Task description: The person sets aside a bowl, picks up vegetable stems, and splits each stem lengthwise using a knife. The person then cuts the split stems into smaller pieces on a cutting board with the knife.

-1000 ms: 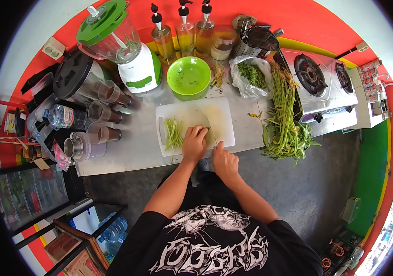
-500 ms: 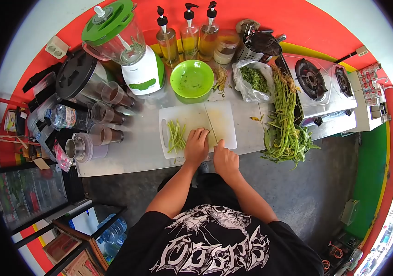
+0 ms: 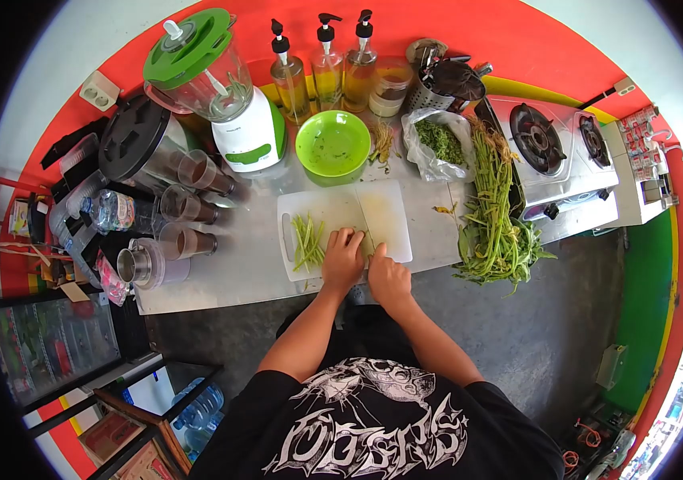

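On the white cutting board, my right hand is wrapped round the handle of a knife. Its thin blade points away from me across the board. Just left of the blade, my left hand presses down with bent fingers drawn together. What lies under those fingertips is hidden. Cut green stem pieces lie in a loose pile on the left part of the board, beside my left hand.
Behind the board stands a green bowl. A blender, pump bottles and cups line the back and left. At right are a bag of chopped greens, a long bundle of leafy stems and a gas stove.
Both hands have shifted very slightly, staying at the same place on the board with the knife. The view has moved a little. The stem pile looks the same.
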A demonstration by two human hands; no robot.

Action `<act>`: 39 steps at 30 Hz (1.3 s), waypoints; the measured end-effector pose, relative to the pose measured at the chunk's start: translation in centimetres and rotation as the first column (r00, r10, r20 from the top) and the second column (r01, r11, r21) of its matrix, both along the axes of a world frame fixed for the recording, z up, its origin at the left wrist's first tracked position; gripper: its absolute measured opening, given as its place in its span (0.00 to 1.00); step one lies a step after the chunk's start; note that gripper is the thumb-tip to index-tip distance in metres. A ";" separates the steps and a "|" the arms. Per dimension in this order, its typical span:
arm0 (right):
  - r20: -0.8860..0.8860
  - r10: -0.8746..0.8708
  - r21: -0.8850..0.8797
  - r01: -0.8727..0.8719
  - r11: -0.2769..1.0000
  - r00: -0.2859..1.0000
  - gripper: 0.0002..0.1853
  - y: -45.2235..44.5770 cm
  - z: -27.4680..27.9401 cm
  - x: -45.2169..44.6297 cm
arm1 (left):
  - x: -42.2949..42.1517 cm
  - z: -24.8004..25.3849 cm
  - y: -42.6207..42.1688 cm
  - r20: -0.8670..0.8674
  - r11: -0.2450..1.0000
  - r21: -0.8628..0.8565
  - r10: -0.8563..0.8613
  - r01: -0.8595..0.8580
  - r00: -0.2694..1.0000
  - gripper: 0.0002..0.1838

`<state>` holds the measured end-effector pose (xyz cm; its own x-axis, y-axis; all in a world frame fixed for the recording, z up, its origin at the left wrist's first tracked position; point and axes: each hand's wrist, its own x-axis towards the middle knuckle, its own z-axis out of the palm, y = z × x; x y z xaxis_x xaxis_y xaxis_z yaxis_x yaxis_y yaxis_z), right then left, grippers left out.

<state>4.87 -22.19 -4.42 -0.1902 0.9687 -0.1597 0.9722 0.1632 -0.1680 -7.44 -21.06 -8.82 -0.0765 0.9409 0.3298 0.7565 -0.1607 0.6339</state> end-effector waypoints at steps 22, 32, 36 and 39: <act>-0.020 -0.010 -0.007 0.010 1.000 1.000 0.15 -0.3 -0.3 -0.2 | 0.0 0.4 -0.1 -0.010 0.999 0.032 -0.042 0.043 0.999 0.17; 0.006 0.021 0.045 -0.021 0.999 1.000 0.13 0.0 -0.8 -0.3 | -0.1 0.8 0.0 0.024 0.999 0.026 -0.041 0.040 0.999 0.14; 0.011 0.008 0.002 -0.008 1.000 1.000 0.13 -0.6 -0.8 -0.4 | -0.4 1.4 0.3 0.035 0.999 -0.025 -0.041 0.042 0.999 0.12; 0.022 0.004 0.083 -0.006 0.997 1.000 0.13 -0.2 -1.3 -0.5 | -0.7 2.2 1.4 0.023 0.990 -0.141 -0.026 0.029 0.999 0.11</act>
